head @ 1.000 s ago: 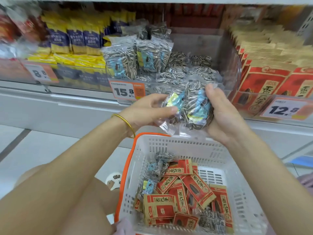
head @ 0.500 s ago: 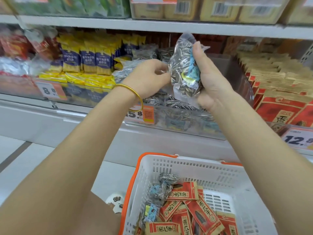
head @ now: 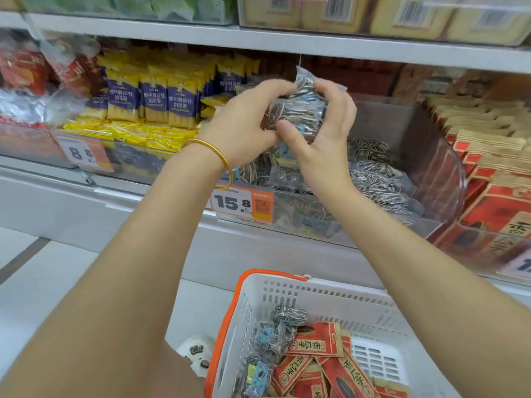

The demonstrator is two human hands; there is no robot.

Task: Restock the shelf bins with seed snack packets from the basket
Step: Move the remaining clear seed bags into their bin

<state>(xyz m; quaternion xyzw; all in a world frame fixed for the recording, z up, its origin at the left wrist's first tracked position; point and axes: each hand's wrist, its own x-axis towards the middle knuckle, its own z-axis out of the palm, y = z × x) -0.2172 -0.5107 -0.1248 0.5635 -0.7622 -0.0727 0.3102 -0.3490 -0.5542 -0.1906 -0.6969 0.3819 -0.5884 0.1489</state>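
Now the bundle of clear plastic seed packets (head: pixel 298 110), with striped sunflower seeds and blue labels showing through the film, is up at shelf height, over the rear left part of the clear acrylic shelf bin (head: pixel 408 130). A second ago it was low, just above the basket and in front of the bin's orange price tag (head: pixel 241 203). Half a second ago it was lifted high, mostly in the right hand, while the left reached toward the bin.

Both hands have since closed on it. The left hand (head: pixel 244 124) curls its fingers round the bundle's left side. The right hand (head: pixel 327 139) clamps it with fingers over the top edge and the thumb pressed in from below. The hands hide what lies directly beneath, so I cannot tell whether the bundle touches the seed packets already in the bin.

I judge that the carry is done and the placing is about to start: the bundle only has to be lowered and let go among its like.

Below, the white plastic basket with an orange rim (head: pixel 330 294) holds a few more of the same clear packets and many red paper packets (head: pixel 316 343), so the restocking is far from finished. The red ones probably belong with the red-and-tan packets (head: pixel 494 202) in the next bin to the right.
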